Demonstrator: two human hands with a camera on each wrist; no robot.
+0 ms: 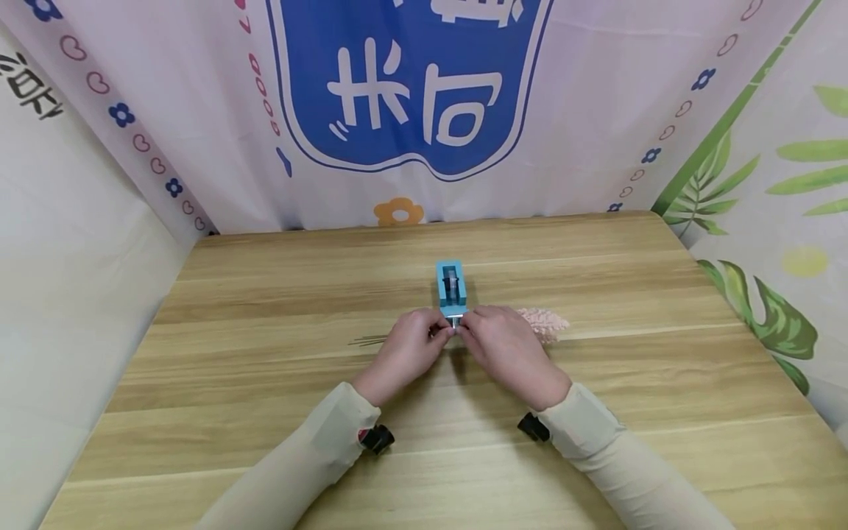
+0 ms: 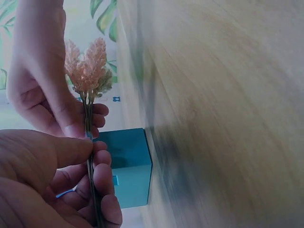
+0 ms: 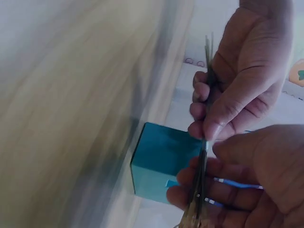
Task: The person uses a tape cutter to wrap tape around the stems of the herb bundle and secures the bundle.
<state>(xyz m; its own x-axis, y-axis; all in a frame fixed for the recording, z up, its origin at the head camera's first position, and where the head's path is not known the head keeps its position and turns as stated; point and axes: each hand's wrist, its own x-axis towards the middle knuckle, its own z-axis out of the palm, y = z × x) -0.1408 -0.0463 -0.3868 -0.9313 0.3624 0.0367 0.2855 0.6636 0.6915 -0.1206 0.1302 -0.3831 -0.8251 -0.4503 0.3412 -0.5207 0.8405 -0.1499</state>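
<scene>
A bunch of pink dried flowers (image 2: 88, 64) lies sideways between the two hands, its fluffy heads at the right in the head view. My left hand (image 1: 412, 344) pinches the thin dark stems (image 1: 367, 341) between thumb and curled fingers. Close beside it, my right hand (image 1: 509, 352) pinches the stems nearer the heads, its fingers behind them. A shiny bit of what looks like clear tape (image 1: 455, 322) shows between the fingertips. Just beyond them stands a blue tape dispenser (image 1: 442, 288) with a roll in it. How far the tape goes round the stems is hidden.
The wooden table (image 1: 265, 309) extends around both arms. A printed curtain (image 1: 218, 147) hangs along its far edge, and a leaf-patterned cloth (image 1: 782, 191) hangs at the right. Small black wrist cameras (image 1: 377, 439) sit under both sleeves.
</scene>
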